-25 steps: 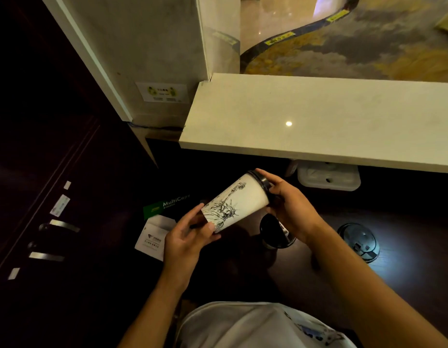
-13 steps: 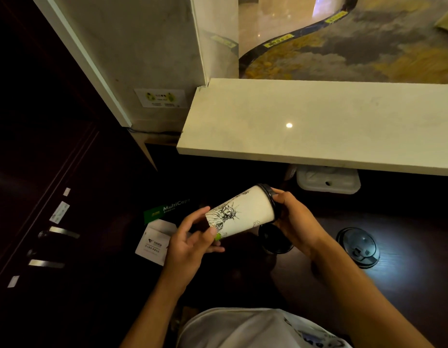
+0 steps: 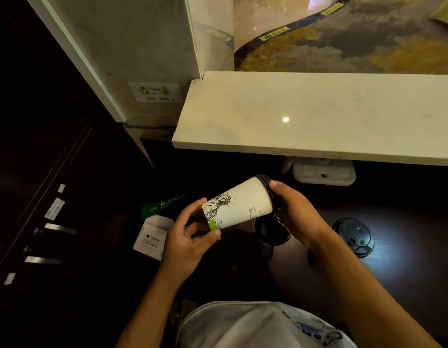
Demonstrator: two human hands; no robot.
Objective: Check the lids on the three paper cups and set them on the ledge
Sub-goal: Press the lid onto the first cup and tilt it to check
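white paper: one cup (image 3: 239, 205) is held on its side between both hands, low in front of the pale stone ledge (image 3: 318, 114), black lid (image 3: 267, 188) pointing up and to the right, statue print facing the camera
left hand (image 3: 186, 241): closed loosely round the cup's base end, thumb under, fingers curled over the bottom rim
right hand (image 3: 293, 213): wrapped round the lid end, fingertips pressed on the lid's edge
step in hand: looks like the lid is being checked for a tight seat, judging from the grip
how it's done well: the base should be kept steady while the lid rim is pressed all the way round, not just at one spot; the cup is probably better tipped back upright before it's carried up to the ledge, since a loose lid on a sideways cup could leak
cups counted: one in hand, a second dark-lidded cup (image 3: 272, 231) seen standing just below it, third not found in view
loose lids: one dark lid (image 3: 355, 236) lying flat on the dark counter (image 3: 406, 222) to the right
on the ledge: no cups set there yet
other bits: one white tray (image 3: 323, 172) tucked under the ledge, one green box (image 3: 162, 205), one white card (image 3: 152, 237)
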